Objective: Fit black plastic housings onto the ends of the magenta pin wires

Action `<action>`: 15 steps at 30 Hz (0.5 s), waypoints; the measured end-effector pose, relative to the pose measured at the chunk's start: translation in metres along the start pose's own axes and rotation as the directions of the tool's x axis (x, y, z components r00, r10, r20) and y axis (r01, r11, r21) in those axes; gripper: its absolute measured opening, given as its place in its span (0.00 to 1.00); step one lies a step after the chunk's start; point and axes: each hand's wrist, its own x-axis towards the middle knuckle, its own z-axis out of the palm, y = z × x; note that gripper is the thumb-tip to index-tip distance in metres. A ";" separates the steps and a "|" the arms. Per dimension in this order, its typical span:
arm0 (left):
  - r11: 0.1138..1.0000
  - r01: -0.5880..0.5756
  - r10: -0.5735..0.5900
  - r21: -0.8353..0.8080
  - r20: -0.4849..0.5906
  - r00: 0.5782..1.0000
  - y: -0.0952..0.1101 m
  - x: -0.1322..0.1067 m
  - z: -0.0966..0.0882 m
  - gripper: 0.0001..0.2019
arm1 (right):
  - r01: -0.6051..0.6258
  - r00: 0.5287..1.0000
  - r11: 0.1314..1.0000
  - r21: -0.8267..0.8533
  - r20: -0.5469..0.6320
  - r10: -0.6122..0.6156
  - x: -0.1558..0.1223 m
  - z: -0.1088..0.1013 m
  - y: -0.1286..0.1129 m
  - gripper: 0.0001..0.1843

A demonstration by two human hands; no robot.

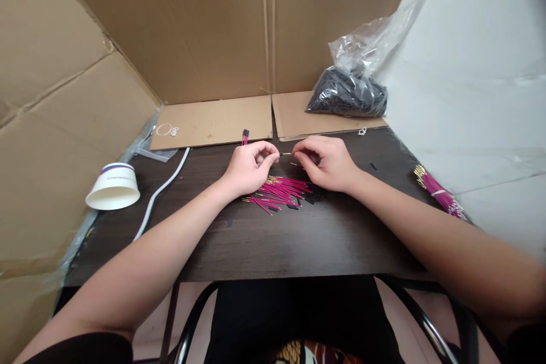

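My left hand (251,165) is closed, thumb and forefinger pinched on a tiny dark piece that looks like a black sleeve. Opposite it, my right hand (326,162) pinches a thin wire whose gold pin (286,153) spans the gap between my fingertips; the rest of that wire is hidden by the hand. Below both hands lies a loose pile of magenta wires (284,189) with gold ends. Several short black sleeves (293,207) are scattered around the pile's near and right edges. Just behind my left hand, magenta wires with black-sleeved ends (245,135) stick out.
A clear bag of black sleeves (347,94) rests on a cardboard sheet (213,119) area at the back right. To the right lies a banded bundle of magenta wires (441,193). A paper cup (113,186) and a white cable (160,190) occupy the left. Cardboard walls (191,23) enclose the table.
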 end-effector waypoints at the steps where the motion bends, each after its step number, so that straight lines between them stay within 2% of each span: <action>1: 1.000 0.001 -0.001 -0.001 0.003 1.000 0.000 0.000 0.000 0.06 | -0.003 1.000 1.000 -0.001 0.004 0.003 0.000 0.000 0.000 0.10; 7: 1.000 0.006 -0.006 -0.004 0.012 1.000 -0.003 0.000 0.001 0.06 | 0.024 1.000 1.000 0.000 0.011 -0.024 0.000 -0.001 0.000 0.10; 15: 0.995 0.070 -0.068 -0.074 0.027 0.997 -0.002 0.001 0.003 0.07 | 0.063 0.998 0.998 -0.026 0.022 -0.063 0.000 -0.003 -0.001 0.10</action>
